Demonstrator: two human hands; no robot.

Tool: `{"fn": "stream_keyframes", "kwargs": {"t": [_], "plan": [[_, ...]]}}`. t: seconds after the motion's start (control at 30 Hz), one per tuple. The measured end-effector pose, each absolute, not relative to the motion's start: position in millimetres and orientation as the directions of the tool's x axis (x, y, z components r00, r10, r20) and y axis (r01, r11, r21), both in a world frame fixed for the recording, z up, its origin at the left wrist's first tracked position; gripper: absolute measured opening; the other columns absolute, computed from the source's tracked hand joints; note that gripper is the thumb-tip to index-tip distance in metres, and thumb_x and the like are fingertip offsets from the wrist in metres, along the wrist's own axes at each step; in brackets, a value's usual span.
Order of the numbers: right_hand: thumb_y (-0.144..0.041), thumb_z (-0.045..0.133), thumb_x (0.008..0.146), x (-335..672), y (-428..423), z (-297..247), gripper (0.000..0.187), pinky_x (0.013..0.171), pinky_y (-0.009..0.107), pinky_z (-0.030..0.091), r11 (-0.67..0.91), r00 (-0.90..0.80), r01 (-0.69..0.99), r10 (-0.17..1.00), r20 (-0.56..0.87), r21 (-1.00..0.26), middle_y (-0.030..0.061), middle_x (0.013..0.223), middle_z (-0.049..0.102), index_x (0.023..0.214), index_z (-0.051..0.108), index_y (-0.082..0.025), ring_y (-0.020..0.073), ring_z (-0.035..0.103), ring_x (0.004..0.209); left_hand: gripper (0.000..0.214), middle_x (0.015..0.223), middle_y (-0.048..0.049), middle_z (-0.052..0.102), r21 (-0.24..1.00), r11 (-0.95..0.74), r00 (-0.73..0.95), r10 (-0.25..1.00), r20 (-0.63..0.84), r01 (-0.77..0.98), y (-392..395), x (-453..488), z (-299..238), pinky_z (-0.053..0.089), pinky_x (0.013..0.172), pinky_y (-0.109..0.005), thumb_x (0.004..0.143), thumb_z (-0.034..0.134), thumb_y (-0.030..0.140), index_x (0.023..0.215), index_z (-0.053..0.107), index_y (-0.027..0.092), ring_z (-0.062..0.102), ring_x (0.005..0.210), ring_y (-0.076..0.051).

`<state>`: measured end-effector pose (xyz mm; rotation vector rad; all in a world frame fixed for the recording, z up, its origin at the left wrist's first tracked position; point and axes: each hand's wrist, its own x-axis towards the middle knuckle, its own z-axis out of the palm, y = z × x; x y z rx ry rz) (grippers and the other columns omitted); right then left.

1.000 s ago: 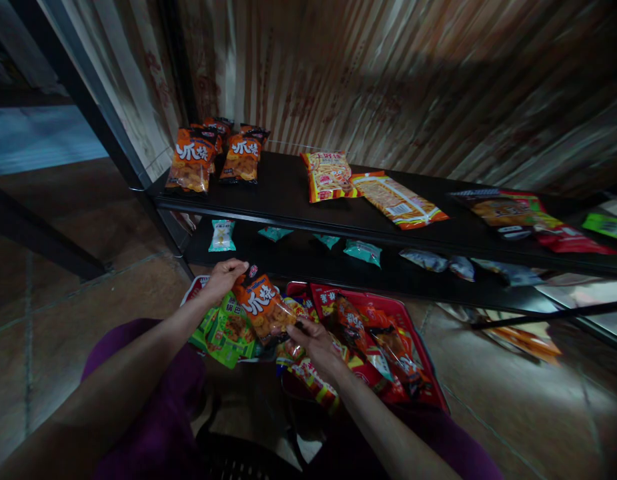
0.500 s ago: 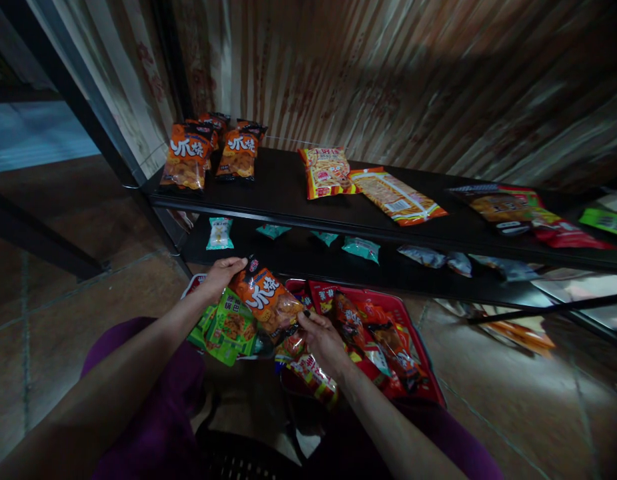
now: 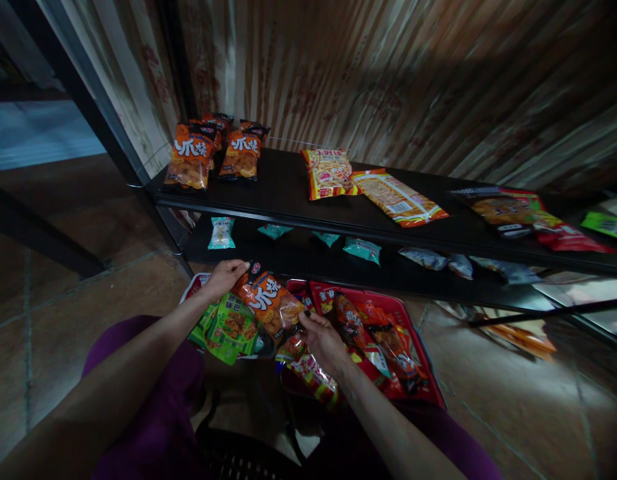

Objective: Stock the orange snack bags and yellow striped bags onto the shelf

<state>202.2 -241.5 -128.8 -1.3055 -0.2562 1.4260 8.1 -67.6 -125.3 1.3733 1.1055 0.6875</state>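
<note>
An orange and black snack bag [image 3: 269,301] is stretched between my hands, its printed front facing up. My left hand [image 3: 225,276] pinches its upper left corner, and my right hand [image 3: 324,341] grips the lower right end. Under the bag, green snack packets [image 3: 232,328] fill a white-rimmed basket [image 3: 192,287]. Close to my right hand is a red basket [image 3: 405,317] full of mostly red snack packets [image 3: 348,317]. Matching orange bags [image 3: 191,157] stand at the left end of the upper shelf [image 3: 283,183].
Farther right on the upper shelf lie a yellow-red noodle snack bag [image 3: 328,175], a flat striped packet [image 3: 398,200] and a red packet [image 3: 568,233]. The lower shelf [image 3: 298,260] carries small teal packets [image 3: 362,249] and grey ones [image 3: 422,257]. A black post [image 3: 83,100] rises at left.
Both hands keep the same hold on the orange snack bag, which has barely moved. The view has shifted very slightly.
</note>
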Motion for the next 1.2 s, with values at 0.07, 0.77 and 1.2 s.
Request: {"fn": "stream_keyframes", "kwargs": {"t": [0.07, 0.77, 1.2], "plan": [[-0.04, 0.084, 0.053, 201.9, -240.3, -130.1, 0.03, 0.056, 0.024, 0.046, -0.329, 0.282, -0.558, 0.788, -0.547, -0.762, 0.0014, 0.077, 0.07, 0.069, 0.068, -0.02, 0.0134, 0.06, 0.065, 0.031, 0.06, 0.0011, 0.061, 0.968, 0.085, 0.374, 0.911, -0.172, 0.237, -67.5, 8.5, -129.3, 0.036, 0.053, -0.022, 0.073, 0.061, 0.048, 0.067, 0.068, 0.018, 0.052, 0.058, -0.013], [-0.03, 0.05, 0.087, 203.4, -241.8, -130.7, 0.029, 0.072, 0.032, 0.052, 0.062, 0.159, 0.657, 0.963, 0.218, -0.751, 0.0069, 0.087, 0.065, 0.11, 0.066, -0.024, 0.0195, 0.061, 0.081, 0.036, 0.098, -0.01, 0.068, 0.753, 0.64, 0.58, 0.675, -0.455, -0.154, -98.0, 21.0, -121.1, 0.054, 0.075, -0.039, 0.068, 0.075, 0.04, 0.094, 0.065, 0.018, 0.065, 0.084, -0.022], [-0.019, 0.054, 0.086, 181.3, -245.3, -129.0, 0.04, 0.084, 0.038, 0.054, 0.389, -0.327, 0.867, 0.915, 0.235, -0.311, 0.009, 0.1, 0.065, 0.126, 0.054, -0.022, 0.0229, 0.06, 0.094, 0.034, 0.082, -0.0003, 0.067, 0.646, 0.672, 0.462, 0.731, -0.502, -0.362, -111.0, 35.6, -139.2, 0.048, 0.061, -0.026, 0.059, 0.083, 0.03, 0.083, 0.063, 0.019, 0.061, 0.069, -0.013]]}}
